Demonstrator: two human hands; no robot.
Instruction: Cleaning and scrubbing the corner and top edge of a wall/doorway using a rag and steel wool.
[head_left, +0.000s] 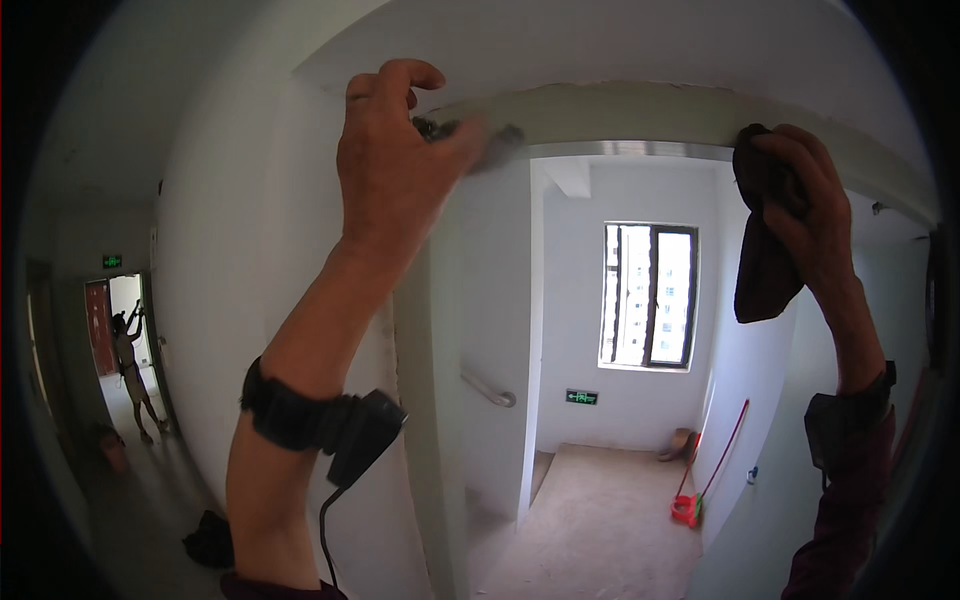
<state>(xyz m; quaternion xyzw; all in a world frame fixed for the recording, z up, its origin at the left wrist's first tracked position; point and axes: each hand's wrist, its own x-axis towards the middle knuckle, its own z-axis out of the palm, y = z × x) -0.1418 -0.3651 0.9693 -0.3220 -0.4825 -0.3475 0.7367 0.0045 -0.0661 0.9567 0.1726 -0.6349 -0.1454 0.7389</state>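
My left hand (397, 150) is raised at the top of the door frame (600, 120), near its upper left corner. Behind its blurred thumb and curled fingers shows a dark, crumpled thing (504, 142); whether the hand grips it cannot be told. At the upper right, my right hand (806, 195) holds a dark cloth (766, 270) against the frame's head, with part of the cloth hanging down. Both wrists wear black straps with small devices, and a cable runs down from the left one.
Through the doorway are a window (651, 296), a handrail (491, 390), and a red dustpan (685, 510) with long handles by the wall. The pale door leaf (780, 495) stands at the right. Down the left corridor a person (133, 367) has raised arms; a black bag (208, 540) lies nearer.
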